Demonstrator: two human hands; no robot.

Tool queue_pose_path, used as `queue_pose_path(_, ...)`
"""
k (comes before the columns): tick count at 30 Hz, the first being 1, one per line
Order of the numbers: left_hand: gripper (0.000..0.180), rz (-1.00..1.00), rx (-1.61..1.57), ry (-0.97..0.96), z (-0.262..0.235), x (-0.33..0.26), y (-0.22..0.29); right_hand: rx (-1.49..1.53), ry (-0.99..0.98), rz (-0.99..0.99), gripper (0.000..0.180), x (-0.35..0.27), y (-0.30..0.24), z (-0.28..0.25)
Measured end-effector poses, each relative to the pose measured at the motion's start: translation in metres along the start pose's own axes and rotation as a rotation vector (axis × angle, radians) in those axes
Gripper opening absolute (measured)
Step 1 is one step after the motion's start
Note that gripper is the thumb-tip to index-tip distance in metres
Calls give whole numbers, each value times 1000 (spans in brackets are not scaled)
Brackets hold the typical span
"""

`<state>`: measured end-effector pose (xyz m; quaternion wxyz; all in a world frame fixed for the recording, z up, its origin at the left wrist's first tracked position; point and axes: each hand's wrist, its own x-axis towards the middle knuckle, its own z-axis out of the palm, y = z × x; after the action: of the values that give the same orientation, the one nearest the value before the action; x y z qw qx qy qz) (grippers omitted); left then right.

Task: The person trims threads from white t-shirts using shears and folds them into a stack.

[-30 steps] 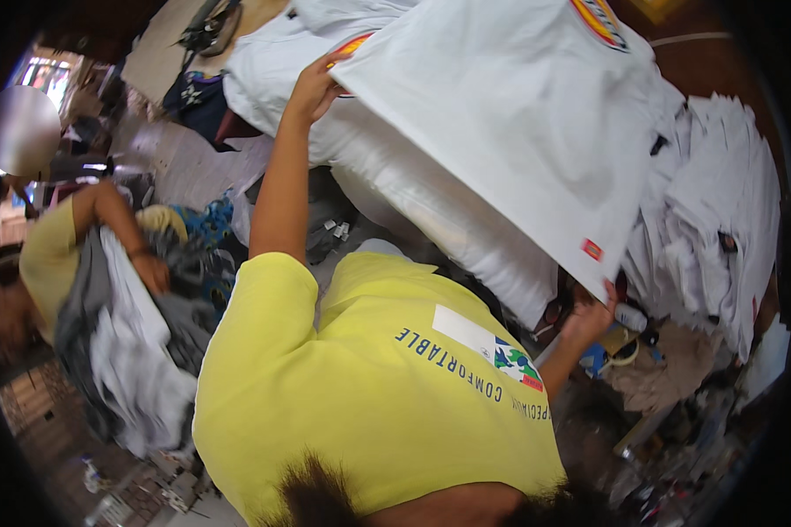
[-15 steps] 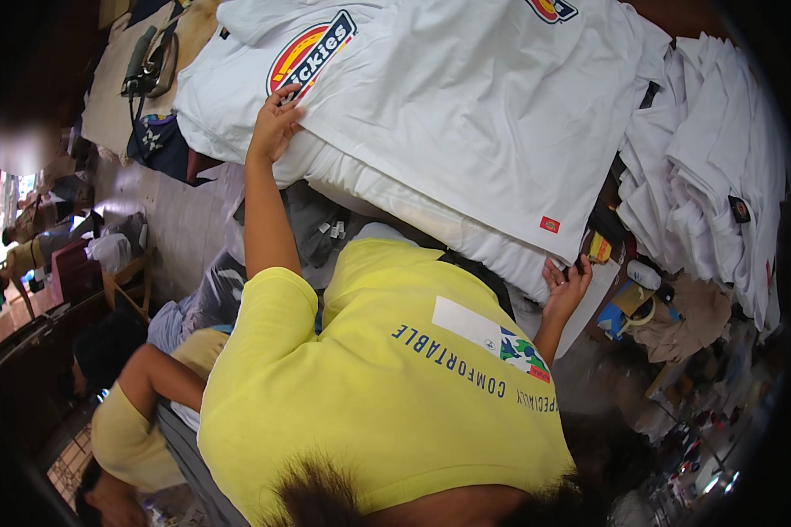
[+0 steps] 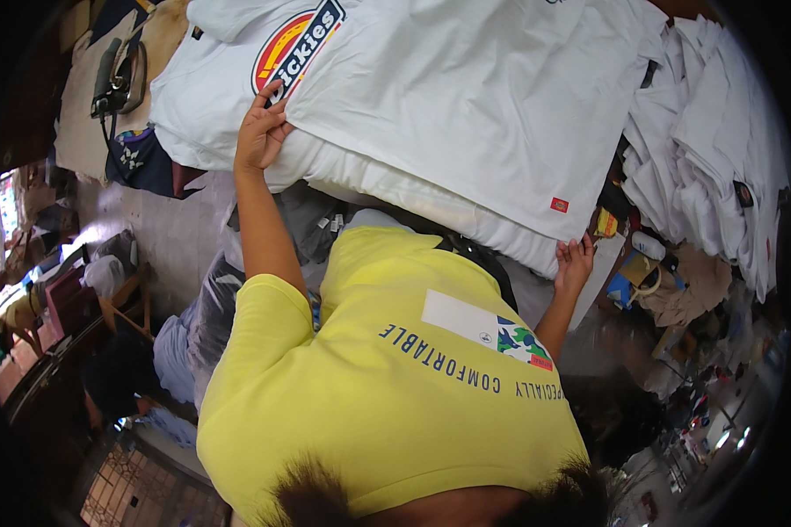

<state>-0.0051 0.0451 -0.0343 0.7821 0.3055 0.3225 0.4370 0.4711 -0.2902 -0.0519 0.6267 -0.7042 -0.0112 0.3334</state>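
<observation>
A white T-shirt (image 3: 466, 114) lies spread over a padded white surface (image 3: 369, 176), its bottom hem toward me. A small red label (image 3: 559, 205) sits near the hem's right corner. My left hand (image 3: 262, 133) is closed on the hem's left corner, thumb and fingers pinching the cloth. At the right corner, my right hand (image 3: 575, 263) has bent fingers closed on the hem's edge. Under the top shirt's left side lies another white T-shirt (image 3: 211, 97), its large red, yellow and dark print (image 3: 297, 48) partly covered.
An iron (image 3: 121, 77) rests on a beige cloth at the far left, beside dark folded fabric (image 3: 141, 158). Folded white shirts (image 3: 703, 140) are heaped at the right. Tape rolls and a brown bag (image 3: 690, 285) lie below them. Another person (image 3: 119, 378) is at lower left.
My view has shifted slightly, and both hands stay at the hem corners. The right-hand fingers have drawn in at the cloth. A co-worker's bent arm and tan clothing have left the lower left.
</observation>
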Motion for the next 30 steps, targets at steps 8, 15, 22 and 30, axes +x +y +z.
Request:
queue_pose_path(8, 59, 21, -12, -103, -14, 4, -4, 66, -16, -51, 42, 5, 9, -7)
queue_pose_path(15, 61, 43, 17, -136, -19, 6, -9, 103, -53, -113, 46, 3, 11, -4)
queue_pose_path(22, 57, 49, 50, -119, -13, 7, -7, 197, -42, -92, 39, -1, 7, -4)
queue_pose_path(30, 54, 70, 230, -54, -9, 9, -12, 119, 24, -137, 41, -1, 8, 3)
